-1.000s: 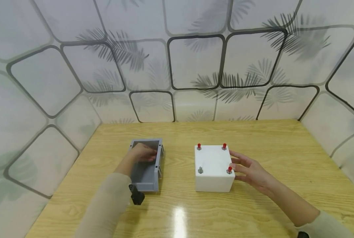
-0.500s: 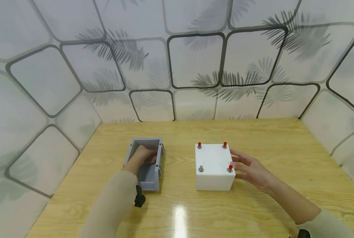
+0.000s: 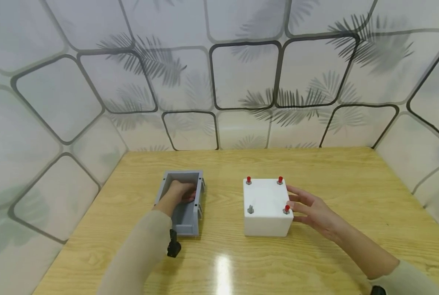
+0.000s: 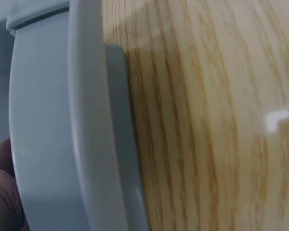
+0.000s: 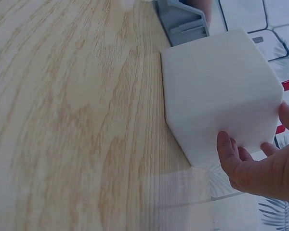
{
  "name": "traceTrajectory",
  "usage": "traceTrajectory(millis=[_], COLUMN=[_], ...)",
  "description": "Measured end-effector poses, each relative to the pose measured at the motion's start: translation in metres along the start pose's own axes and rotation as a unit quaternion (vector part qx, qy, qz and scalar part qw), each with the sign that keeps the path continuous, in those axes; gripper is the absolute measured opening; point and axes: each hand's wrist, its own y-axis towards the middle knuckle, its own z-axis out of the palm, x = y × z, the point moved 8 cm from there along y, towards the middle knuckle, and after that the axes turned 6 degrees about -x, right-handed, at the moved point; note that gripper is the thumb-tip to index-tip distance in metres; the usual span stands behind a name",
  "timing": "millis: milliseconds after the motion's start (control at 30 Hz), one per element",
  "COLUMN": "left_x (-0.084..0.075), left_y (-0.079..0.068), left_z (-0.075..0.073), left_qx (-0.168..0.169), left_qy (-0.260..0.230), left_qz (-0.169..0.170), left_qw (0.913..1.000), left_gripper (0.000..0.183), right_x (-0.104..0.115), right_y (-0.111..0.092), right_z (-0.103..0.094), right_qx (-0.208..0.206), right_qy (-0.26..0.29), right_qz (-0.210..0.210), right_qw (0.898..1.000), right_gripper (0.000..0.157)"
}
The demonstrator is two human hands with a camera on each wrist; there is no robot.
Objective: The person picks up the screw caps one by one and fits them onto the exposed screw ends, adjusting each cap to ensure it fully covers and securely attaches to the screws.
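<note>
My left hand reaches down into a grey plastic bin at left centre. Its fingertips are hidden, and I cannot tell what they hold. The left wrist view has the bin's pale wall up close, with a bit of the hand behind it. A white box sits right of the bin. Red caps cover three of the bolts on its top; the near-left bolt is bare metal. My right hand rests on the box's right side with spread, relaxed fingers.
Everything stands on a wood-grain table. A patterned white backdrop closes off the back and both sides. A strip of table separates the bin from the box.
My left hand and sleeve have shifted slightly right and farther into the bin, the fingers now lower near its right wall. My right hand stays on the box.
</note>
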Motion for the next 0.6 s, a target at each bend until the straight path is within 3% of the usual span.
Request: traceTrajectory(millis=[300,600], left_x=[0.0003,-0.0023], left_y=[0.0001,-0.0029], left_z=[-0.0012,-0.0003], left_qx=[-0.019,0.006], left_qy=[0.027,0.051], left_qz=[-0.006,-0.018], left_qw=[0.9994,0.9985], left_gripper=[0.025,0.010], right_x=[0.0006,-0.0004], right_y=[-0.0013,-0.0004], right_z=[0.0006,0.0001], right_qx=[0.001,0.004], right_qy=[-0.003,0.000], right_qz=[-0.005,-0.010], right_qw=[1.000,1.000], right_gripper=[0.070,0.070])
